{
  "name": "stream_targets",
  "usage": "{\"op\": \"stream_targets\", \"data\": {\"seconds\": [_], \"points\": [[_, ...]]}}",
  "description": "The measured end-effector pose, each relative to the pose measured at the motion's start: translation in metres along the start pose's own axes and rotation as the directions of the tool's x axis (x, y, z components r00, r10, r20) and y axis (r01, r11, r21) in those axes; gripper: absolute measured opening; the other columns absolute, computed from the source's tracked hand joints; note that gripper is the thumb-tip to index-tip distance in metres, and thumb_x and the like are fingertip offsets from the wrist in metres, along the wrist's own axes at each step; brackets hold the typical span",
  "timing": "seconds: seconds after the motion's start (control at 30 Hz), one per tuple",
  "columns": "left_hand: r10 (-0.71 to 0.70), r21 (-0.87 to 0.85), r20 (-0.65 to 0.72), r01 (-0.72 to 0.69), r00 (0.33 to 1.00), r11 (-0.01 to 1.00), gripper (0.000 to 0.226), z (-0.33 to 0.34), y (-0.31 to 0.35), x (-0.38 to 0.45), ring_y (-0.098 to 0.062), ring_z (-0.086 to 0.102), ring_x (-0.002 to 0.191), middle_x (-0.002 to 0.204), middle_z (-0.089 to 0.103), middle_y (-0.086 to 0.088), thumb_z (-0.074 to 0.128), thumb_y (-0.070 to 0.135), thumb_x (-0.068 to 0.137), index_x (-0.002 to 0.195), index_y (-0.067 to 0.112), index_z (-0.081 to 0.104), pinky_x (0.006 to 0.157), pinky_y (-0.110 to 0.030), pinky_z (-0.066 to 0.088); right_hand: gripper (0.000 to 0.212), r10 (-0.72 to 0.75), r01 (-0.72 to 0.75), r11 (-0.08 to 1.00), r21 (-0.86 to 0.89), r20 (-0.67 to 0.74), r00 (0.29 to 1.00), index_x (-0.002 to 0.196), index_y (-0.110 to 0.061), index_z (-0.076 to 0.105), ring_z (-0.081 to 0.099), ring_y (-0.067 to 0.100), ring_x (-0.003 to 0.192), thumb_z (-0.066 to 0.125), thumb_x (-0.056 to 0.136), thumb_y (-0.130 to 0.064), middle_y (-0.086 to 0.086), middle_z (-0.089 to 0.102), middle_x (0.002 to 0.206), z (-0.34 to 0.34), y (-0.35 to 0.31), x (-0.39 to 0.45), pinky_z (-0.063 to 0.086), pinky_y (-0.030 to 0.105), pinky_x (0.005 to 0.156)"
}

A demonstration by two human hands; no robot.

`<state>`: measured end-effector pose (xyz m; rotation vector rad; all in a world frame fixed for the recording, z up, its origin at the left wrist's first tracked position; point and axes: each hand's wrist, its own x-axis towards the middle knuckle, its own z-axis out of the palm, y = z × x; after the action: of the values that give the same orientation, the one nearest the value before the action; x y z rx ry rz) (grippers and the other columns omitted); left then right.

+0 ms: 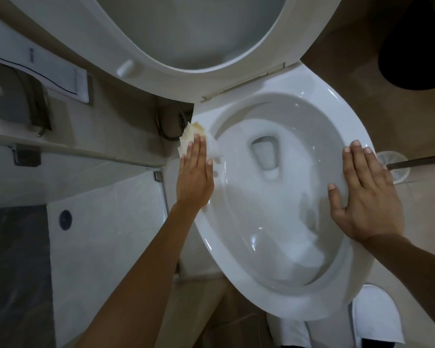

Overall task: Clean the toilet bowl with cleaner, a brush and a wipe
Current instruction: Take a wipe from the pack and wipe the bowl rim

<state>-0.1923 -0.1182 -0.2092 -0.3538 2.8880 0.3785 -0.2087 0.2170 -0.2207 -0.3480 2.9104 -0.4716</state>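
The left hand (195, 175), fingers straight and together, presses a crumpled white wipe (191, 138), stained yellowish at its far edge, flat onto the glossy left rim of the oval ceramic toilet bowl (236, 262). The right hand (364, 194), fingers spread, rests flat on the opposite rim. The smooth plastic seat (166, 59) stands raised.

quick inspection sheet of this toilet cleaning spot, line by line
surface: toilet bowl rim white and glossy, seat raised
job's things: wipe crumpled on the rim's left side; brush beside the bowl on the right
clutter: nothing seen
hands: left hand flat, pressing the wipe; right hand flat on the right rim
cables: hose looped by the wall
surroundings: tiled floor, white slippers below the bowl
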Motion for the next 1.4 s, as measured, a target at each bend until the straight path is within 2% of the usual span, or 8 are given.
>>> {"op": "stream_targets", "data": {"seconds": [0.23, 0.37, 0.53, 0.7, 0.87, 1.07, 1.27, 1.4], "points": [[-0.05, 0.143, 0.093, 0.036, 0.994, 0.989, 0.068, -0.014, -0.007, -0.047, -0.014, 0.003, 0.147, 0.16, 0.006, 0.0, 0.001, 0.047, 0.094, 0.153, 0.014, 0.006, 0.117, -0.037, 0.002, 0.072, 0.002, -0.002, 1.0, 0.007, -0.013, 1.0, 0.154, -0.01, 0.014, 0.011, 0.023, 0.148, 0.03, 0.09, -0.04, 0.007, 0.009, 0.161, 0.0, -0.001, 0.0, 0.018, 0.05, 0.116], [0.151, 0.288, 0.203, -0.206, 0.967, 0.935, 0.059, -0.029, -0.029, -0.047, -0.013, 0.001, 0.146, 0.16, 0.002, 0.003, 0.009, 0.045, 0.099, 0.152, 0.02, 0.003, 0.117, -0.041, 0.006, 0.072, 0.001, -0.001, 1.0, 0.02, -0.021, 1.0, 0.153, -0.009, 0.015, 0.012, 0.023, 0.148, 0.03, 0.09, -0.04, 0.007, 0.01, 0.161, 0.0, -0.002, 0.0, 0.019, 0.05, 0.115], [0.403, 0.329, 0.425, -0.552, 0.811, 0.766, 0.054, -0.049, -0.051, -0.022, -0.016, 0.006, 0.147, 0.159, 0.01, 0.001, 0.016, 0.042, 0.101, 0.152, 0.022, 0.02, 0.119, -0.039, 0.01, 0.072, 0.005, -0.004, 1.0, 0.025, -0.027, 1.0, 0.153, -0.01, 0.016, 0.012, 0.022, 0.148, 0.033, 0.089, -0.039, 0.006, 0.011, 0.161, 0.0, -0.002, 0.0, 0.019, 0.05, 0.115], [0.529, 0.438, 0.587, -0.79, 0.613, 0.429, 0.055, -0.076, -0.054, 0.028, -0.025, 0.023, 0.143, 0.152, 0.034, -0.007, 0.018, 0.046, 0.1, 0.144, 0.02, 0.039, 0.117, -0.043, 0.002, 0.071, -0.006, 0.006, 1.0, 0.012, -0.022, 1.0, 0.153, -0.01, 0.015, 0.012, 0.023, 0.148, 0.03, 0.09, -0.04, 0.007, 0.01, 0.161, -0.001, -0.002, 0.001, 0.018, 0.048, 0.116], [0.444, 0.553, 0.583, -0.733, 0.681, 0.397, 0.068, -0.08, -0.035, 0.055, -0.024, 0.004, 0.146, 0.157, 0.017, -0.007, -0.003, 0.053, 0.096, 0.148, 0.019, 0.026, 0.116, -0.043, -0.008, 0.071, -0.007, 0.007, 1.0, 0.018, -0.013, 1.0, 0.153, -0.01, 0.014, 0.011, 0.023, 0.148, 0.028, 0.091, -0.041, 0.007, 0.01, 0.161, -0.001, -0.002, -0.001, 0.016, 0.046, 0.117], [0.443, 0.462, 0.605, -0.745, 0.662, 0.482, 0.066, -0.067, -0.036, 0.018, -0.024, 0.025, 0.143, 0.148, 0.042, -0.007, 0.013, 0.055, 0.099, 0.139, 0.016, 0.048, 0.117, -0.049, 0.008, 0.071, -0.002, 0.002, 1.0, 0.0, 0.009, 1.0, 0.154, -0.013, 0.01, 0.006, 0.02, 0.149, 0.027, 0.092, -0.042, 0.004, 0.005, 0.162, 0.0, 0.0, 0.0, 0.011, 0.043, 0.119], [0.398, 0.537, 0.646, -0.758, 0.651, 0.37, 0.073, -0.082, -0.025, 0.047, -0.02, 0.02, 0.145, 0.154, 0.032, -0.003, -0.004, 0.056, 0.094, 0.145, 0.024, 0.038, 0.118, -0.051, 0.002, 0.07, 0.003, -0.003, 1.0, 0.014, -0.007, 1.0, 0.154, -0.011, 0.014, 0.009, 0.02, 0.148, 0.027, 0.092, -0.041, 0.006, 0.009, 0.161, 0.0, -0.001, 0.001, 0.015, 0.045, 0.118], [0.368, 0.571, 0.616, -0.717, 0.696, 0.399, 0.072, -0.079, -0.021, 0.051, -0.023, 0.026, 0.143, 0.15, 0.038, -0.008, 0.006, 0.055, 0.097, 0.14, 0.015, 0.048, 0.116, -0.053, 0.011, 0.07, 0.002, -0.002, 1.0, 0.01, -0.008, 1.0, 0.154, -0.011, 0.014, 0.009, 0.02, 0.148, 0.027, 0.092, -0.041, 0.005, 0.009, 0.161, 0.0, -0.002, 0.0, 0.016, 0.045, 0.118]]}}
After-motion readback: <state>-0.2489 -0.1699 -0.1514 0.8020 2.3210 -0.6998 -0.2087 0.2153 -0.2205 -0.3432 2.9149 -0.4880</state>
